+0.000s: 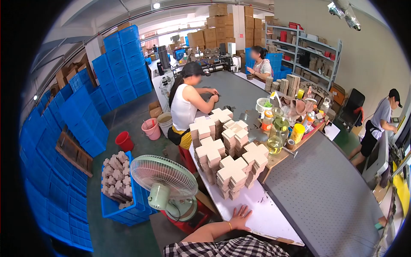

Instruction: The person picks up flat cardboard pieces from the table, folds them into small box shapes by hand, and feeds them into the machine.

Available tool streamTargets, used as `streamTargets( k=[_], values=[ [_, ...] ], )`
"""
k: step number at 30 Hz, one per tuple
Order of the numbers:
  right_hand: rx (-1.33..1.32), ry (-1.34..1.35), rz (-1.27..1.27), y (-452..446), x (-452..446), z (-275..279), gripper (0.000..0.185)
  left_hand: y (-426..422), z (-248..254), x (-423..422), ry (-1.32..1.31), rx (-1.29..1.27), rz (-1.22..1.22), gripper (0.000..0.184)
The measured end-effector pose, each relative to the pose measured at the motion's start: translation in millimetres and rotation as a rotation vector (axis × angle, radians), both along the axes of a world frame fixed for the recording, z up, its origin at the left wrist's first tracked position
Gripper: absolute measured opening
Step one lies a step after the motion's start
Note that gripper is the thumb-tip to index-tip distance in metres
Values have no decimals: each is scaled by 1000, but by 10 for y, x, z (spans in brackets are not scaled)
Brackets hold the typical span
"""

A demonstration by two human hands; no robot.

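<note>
My left hand [241,217] lies flat on the white tabletop [261,210], fingers spread, with nothing in it. A yellow bangle [230,225] circles the wrist. Just beyond the fingertips stand several tall stacks of beige cross-shaped pieces [232,169], close together and apart from my hand. What they are made of, I cannot tell for sure. My right hand is out of the picture; only my checked garment [227,247] shows along the bottom edge.
A green fan [165,177] stands left of the table beside a blue crate [117,210] of similar pieces. Bottles [278,132] crowd a wooden ledge [278,160]. A perforated grey surface [321,188] lies right. One co-worker [188,100] sits ahead; others are farther off.
</note>
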State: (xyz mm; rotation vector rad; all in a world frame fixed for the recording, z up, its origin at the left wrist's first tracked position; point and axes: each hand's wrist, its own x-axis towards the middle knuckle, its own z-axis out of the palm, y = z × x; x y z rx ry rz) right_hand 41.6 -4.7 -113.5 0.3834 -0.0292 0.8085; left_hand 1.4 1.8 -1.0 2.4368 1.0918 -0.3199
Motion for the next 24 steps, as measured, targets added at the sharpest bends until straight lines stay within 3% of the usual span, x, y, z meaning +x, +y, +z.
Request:
streamTargets(
  k=[6, 11, 15, 17, 20, 24],
  values=[
    [-128, -67, 18, -178, 333, 511, 101, 6, -122, -12, -18, 5, 1, 120],
    [-440, -316, 42, -523, 850, 1157, 97, 2, -70, 6, -14, 2, 8, 120],
    [-1196, -1197, 2, -924, 1449, 1922, 94, 4, -32, 43, 16, -22, 20, 122],
    [-1451, -1578, -53, -1122, 1735, 2194, 92, 3, -49, 55, 21, -21, 20, 122],
    [-1640, -1863, -93, -1387, 2092, 2470, 90, -2, -55, 68, 30, -21, 22, 123],
    [-1811, -2020, -84, -1626, 2463, 2615, 87, 2, -46, 129, 78, -15, 17, 125]
  ],
)
